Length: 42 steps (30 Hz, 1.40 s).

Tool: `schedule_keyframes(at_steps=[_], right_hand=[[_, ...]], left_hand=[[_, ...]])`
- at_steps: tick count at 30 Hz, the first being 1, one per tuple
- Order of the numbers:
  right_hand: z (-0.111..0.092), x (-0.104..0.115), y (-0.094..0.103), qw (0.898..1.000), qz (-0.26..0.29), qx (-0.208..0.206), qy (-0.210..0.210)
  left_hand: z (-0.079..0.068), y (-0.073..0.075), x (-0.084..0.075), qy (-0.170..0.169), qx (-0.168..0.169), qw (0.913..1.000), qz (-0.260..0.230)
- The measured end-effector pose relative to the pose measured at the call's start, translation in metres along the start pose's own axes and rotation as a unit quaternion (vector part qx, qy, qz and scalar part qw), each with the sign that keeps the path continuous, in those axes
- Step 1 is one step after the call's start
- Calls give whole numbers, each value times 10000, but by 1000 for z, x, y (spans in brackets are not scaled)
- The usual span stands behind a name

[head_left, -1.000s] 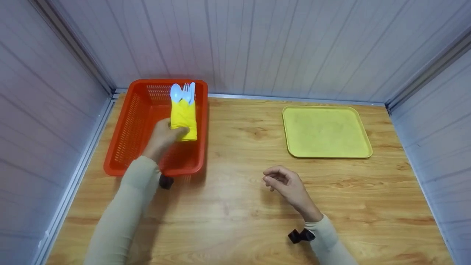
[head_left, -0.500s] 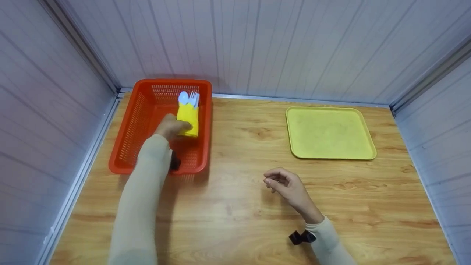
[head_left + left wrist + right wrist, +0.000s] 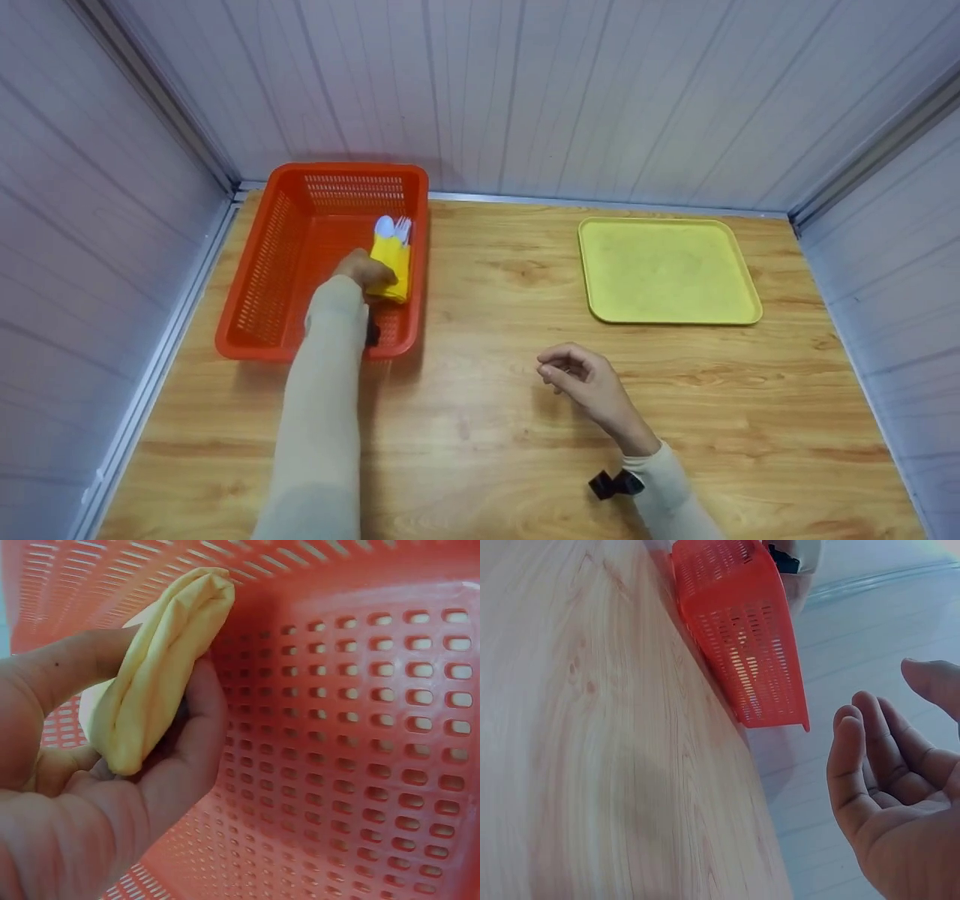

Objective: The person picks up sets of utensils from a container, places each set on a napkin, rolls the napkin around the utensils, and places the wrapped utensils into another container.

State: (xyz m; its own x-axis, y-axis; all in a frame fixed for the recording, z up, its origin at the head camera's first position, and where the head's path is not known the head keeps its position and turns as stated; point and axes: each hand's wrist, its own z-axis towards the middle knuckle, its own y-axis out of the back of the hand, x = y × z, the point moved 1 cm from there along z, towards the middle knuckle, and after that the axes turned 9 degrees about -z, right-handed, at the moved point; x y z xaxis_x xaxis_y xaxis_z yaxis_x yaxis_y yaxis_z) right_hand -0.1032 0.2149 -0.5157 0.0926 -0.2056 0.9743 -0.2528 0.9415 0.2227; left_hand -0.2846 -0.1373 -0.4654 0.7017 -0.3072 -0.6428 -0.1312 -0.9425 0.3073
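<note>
My left hand (image 3: 364, 268) reaches down inside the red basket (image 3: 259, 277) and grips a yellow napkin roll (image 3: 400, 259) near its lower end. A pale spoon (image 3: 385, 226) and fork (image 3: 403, 227) stick out of the roll's far end. In the left wrist view the thumb lies on one side of the folded yellow cloth (image 3: 161, 667) and the fingers curl round the other, close to the slotted wall. My right hand (image 3: 592, 382) hovers over the wooden table with loosely bent fingers, holding nothing; the right wrist view shows its thumb apart from the fingers (image 3: 847, 757).
A yellow tray (image 3: 671, 274) lies at the back right of the wooden table (image 3: 495, 420). Pale panel walls (image 3: 480, 97) rise behind and on both sides. The basket stands at the back left, its rim raised round the left hand.
My left hand has carried the napkin roll lower into the basket, toward its right wall, and the cutlery now sits below the rim. The right hand has stayed in place.
</note>
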Motion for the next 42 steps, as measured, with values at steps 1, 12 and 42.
schedule_keyframes(at_steps=[1, 12, 42], right_hand=[[0, 0, 0, 10000, 7, -10, -10], [-2, -5, 0, 9999, -84, 102, 69], [0, -5, 1, 9999, -76, 41, -120]], left_hand=[[-3, 0, 1, 46, -36, 10000, 31], [7, -5, 7, -40, -99, 9993, 372], [25, -8, 2, -551, -354, 9790, 1932]])
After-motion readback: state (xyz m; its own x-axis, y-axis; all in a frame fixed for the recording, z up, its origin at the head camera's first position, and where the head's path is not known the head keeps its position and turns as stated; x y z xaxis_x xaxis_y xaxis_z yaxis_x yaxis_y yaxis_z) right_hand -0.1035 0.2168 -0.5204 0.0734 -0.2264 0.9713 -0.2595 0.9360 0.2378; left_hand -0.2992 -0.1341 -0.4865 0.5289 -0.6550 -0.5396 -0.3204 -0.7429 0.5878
